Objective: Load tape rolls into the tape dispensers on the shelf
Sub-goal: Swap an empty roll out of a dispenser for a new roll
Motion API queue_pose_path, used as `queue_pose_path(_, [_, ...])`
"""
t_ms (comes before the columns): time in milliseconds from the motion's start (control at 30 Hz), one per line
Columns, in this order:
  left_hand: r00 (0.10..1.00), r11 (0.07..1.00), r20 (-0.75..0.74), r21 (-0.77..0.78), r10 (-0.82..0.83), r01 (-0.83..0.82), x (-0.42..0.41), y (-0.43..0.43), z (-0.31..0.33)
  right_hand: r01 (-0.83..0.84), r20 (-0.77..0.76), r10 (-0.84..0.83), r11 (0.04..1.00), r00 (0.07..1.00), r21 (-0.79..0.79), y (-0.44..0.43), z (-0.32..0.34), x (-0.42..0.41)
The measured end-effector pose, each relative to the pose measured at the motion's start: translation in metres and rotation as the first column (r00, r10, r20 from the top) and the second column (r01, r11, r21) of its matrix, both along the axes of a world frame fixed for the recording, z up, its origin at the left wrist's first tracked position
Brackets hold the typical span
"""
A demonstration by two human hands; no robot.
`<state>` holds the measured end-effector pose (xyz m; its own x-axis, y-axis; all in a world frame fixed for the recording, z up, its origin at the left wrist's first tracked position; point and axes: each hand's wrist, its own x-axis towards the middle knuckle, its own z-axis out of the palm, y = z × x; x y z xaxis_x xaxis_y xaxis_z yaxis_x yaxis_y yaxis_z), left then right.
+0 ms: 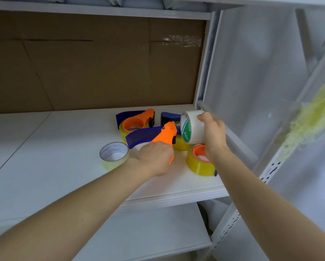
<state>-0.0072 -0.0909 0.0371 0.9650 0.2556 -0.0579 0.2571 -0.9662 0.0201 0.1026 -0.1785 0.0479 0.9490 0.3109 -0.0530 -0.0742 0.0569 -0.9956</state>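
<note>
1. The left hand (156, 157) is clenched around the orange handle of an orange-and-blue tape dispenser (154, 134), lifted clear of the white shelf (44, 166) with its blue guard pointing left.
2. The right hand (213, 134) grasps a white tape roll (192, 127) by its outer face, core turned toward the dispenser's front end, just beside it or touching; I cannot tell which.
3. Near the shelf's right edge lie the other things: a dispenser already carrying a yellow roll (137, 120) toward the back, a dark blue dispenser part (169, 116) behind the white roll, a yellow roll with an orange hub (200, 162) by the front right corner, and a clear roll (113, 154) left of the hands.
4. Judgement: the roll is about to be seated on the held dispenser's hub.
5. Risks: meeting the hub at a slant, the core may jam or slip off; the right forearm hangs just above the yellow roll and could knock it over the front edge; the cutter teeth sit close to the right fingers.
</note>
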Motion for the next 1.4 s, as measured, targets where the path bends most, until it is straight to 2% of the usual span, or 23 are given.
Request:
queue_pose_path(67, [0.999, 0.995, -0.028, 0.098, 0.014, -0.011, -0.006, -0.008, -0.002, -0.031, 0.077, 0.031, 1.0, 0.997, -0.003, 0.005, 0.0, -0.002])
queue_pose_path(167, [0.999, 0.991, -0.044, 0.135, -0.011, 0.017, -0.007, -0.009, -0.02, -0.11, 0.186, 0.116, 0.993, 0.976, -0.043, 0.015, 0.002, -0.007])
queue_pose_path(300, [1.0, 1.0, 0.028, -0.003, -0.015, 0.015, -0.001, 0.007, -0.048, -0.24, 0.287, 0.266, 0.963, 0.92, -0.124, 0.032, 0.003, -0.013])
queue_pose_path(433, [0.997, 0.996, 0.052, -0.07, 0.065, -0.062, 0.0, 0.007, -0.043, -0.346, 0.28, 0.381, 0.923, 0.881, -0.168, 0.051, 0.0, -0.015])
queue_pose_path(500, [0.996, 0.995, 0.014, -0.031, 0.092, -0.091, -0.001, 0.006, -0.04, -0.374, 0.273, 0.417, 0.906, 0.867, -0.197, 0.059, -0.003, -0.017])
queue_pose_path(567, [0.999, 0.998, 0.014, 0.043, 0.047, -0.048, -0.002, 0.009, -0.044, -0.375, 0.287, 0.43, 0.899, 0.856, -0.227, 0.063, -0.005, -0.016])
queue_pose_path(633, [1.0, 0.999, 0.001, 0.031, 0.026, -0.026, -0.009, 0.014, -0.043, -0.378, 0.311, 0.442, 0.893, 0.841, -0.245, 0.064, -0.006, -0.016])
queue_pose_path(700, [0.999, 0.996, -0.004, 0.083, 0.041, -0.041, -0.014, 0.018, -0.037, -0.403, 0.325, 0.468, 0.881, 0.822, -0.249, 0.063, -0.009, -0.013])
queue_pose_path(767, [0.994, 0.996, 0.066, -0.014, 0.091, -0.091, -0.017, 0.015, -0.025, -0.423, 0.331, 0.499, 0.863, 0.801, -0.277, 0.062, -0.013, -0.013])
queue_pose_path(800, [0.98, 0.986, 0.161, -0.14, 0.117, -0.094, -0.018, 0.012, -0.021, -0.428, 0.344, 0.518, 0.85, 0.783, -0.306, 0.062, -0.016, -0.013])
queue_pose_path(833, [0.977, 0.996, 0.205, -0.08, 0.058, -0.043, -0.023, 0.006, -0.012, -0.432, 0.361, 0.534, 0.84, 0.764, -0.329, 0.062, -0.017, -0.014])
queue_pose_path(867, [0.954, 0.997, 0.291, -0.035, 0.071, -0.063, -0.029, 0.009, -0.008, -0.433, 0.374, 0.546, 0.832, 0.75, -0.347, 0.063, -0.019, -0.015])
queue_pose_path(900, [0.944, 0.996, 0.329, 0.091, -0.008, -0.023, -0.034, 0.019, -0.012, -0.438, 0.392, 0.563, 0.821, 0.728, -0.365, 0.064, -0.021, -0.015])
queue_pose_path(933, [0.924, 0.997, 0.383, 0.074, -0.012, -0.018, -0.038, 0.022, -0.023, -0.441, 0.412, 0.584, 0.806, 0.699, -0.395, 0.066, -0.022, -0.016])
queue_pose_path(967, [0.933, 0.997, 0.358, 0.078, -0.028, 0.0, -0.044, 0.033, -0.035, -0.443, 0.431, 0.608, 0.788, 0.667, -0.427, 0.067, -0.023, -0.016])
queue_pose_path(1033, [0.897, 0.982, 0.401, -0.047, 0.187, -0.183, -0.052, 0.052, -0.045, -0.432, 0.45, 0.625, 0.774, 0.638, -0.463, 0.072, -0.023, -0.017])
queue_pose_path(1067, [0.822, 0.947, 0.477, -0.08, 0.311, -0.312, -0.055, 0.057, -0.044, -0.425, 0.444, 0.621, 0.776, 0.645, -0.467, 0.072, -0.021, -0.017])
queue_pose_path(1100, [0.764, 0.897, 0.491, -0.089, 0.418, -0.433, -0.058, 0.062, -0.039, -0.424, 0.433, 0.615, 0.779, 0.659, -0.462, 0.073, -0.019, -0.018])
queue_pose_path(1167, [0.754, 0.818, 0.358, -0.051, 0.55, -0.573, -0.067, 0.077, -0.044, -0.429, 0.412, 0.599, 0.791, 0.687, -0.436, 0.073, -0.016, -0.023])
queue_pose_path(1233, [0.785, 0.794, 0.171, 0.031, 0.595, -0.608, -0.071, 0.088, -0.051, -0.419, 0.418, 0.59, 0.798, 0.691, -0.433, 0.075, -0.015, -0.027])
queue_pose_path(1300, [0.775, 0.782, 0.151, 0.021, 0.613, -0.623, -0.075, 0.093, -0.053, -0.412, 0.413, 0.581, 0.803, 0.701, -0.43, 0.079, -0.012, -0.033])
queue_pose_path(1333, [0.75, 0.77, 0.192, -0.063, 0.633, -0.635, -0.08, 0.096, -0.051, -0.411, 0.41, 0.577, 0.806, 0.706, -0.426, 0.083, -0.009, -0.038])
queue_pose_path(1400, [0.649, 0.712, 0.296, -0.333, 0.701, -0.618, -0.098, 0.109, -0.04, -0.418, 0.423, 0.579, 0.807, 0.697, -0.416, 0.095, -0.004, -0.052])
